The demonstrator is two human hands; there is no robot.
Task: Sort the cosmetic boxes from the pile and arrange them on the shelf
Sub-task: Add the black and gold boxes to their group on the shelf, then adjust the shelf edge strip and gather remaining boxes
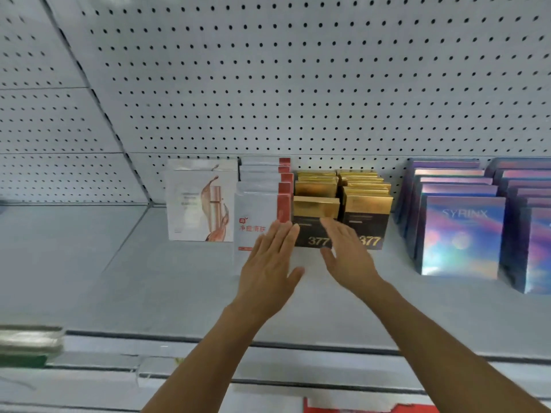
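Both my hands are flat, fingers straight: left hand (269, 263) and right hand (347, 254) flank the front black-and-gold box (313, 231) marked "377", holding nothing. It stands mid-shelf (119, 278) against the pegboard back (268, 84), between white-and-red boxes (262, 210) and holographic "SYRINX" boxes (462, 234).

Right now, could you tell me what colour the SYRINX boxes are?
Iridescent blue-purple with pink streaks on the SYRINX boxes, seen in the head view.

Box rows (316, 210) on shelf (149, 278)
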